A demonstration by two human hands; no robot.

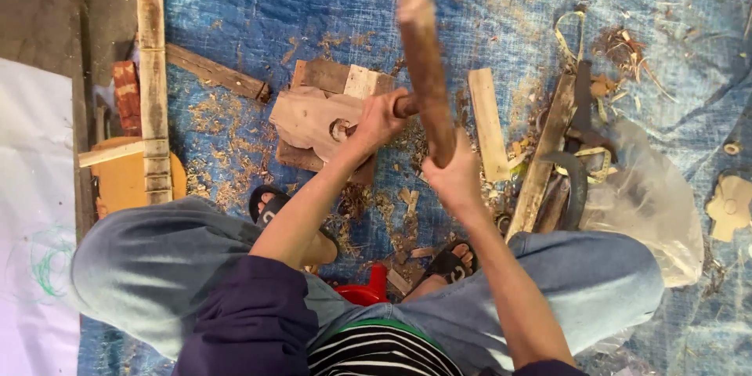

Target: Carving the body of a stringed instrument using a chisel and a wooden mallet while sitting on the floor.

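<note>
A club (427,70) is gripped low in the right hand (454,176) and raised; a chisel (405,105) is clasped by the left hand (376,121) over the carved block (313,119) on the tarp (258,0). Knuckles could be struck if the chisel is missed; the unclamped block may skid or split.

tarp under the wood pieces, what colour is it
Blue, strewn with pale wood shavings; the tarp shows best in the head view.

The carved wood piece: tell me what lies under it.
The carved wood piece rests on stacked wood blocks, which sit on the blue tarp among shavings. The left hand covers its right edge, so what lies beneath there cannot be seen.
</note>
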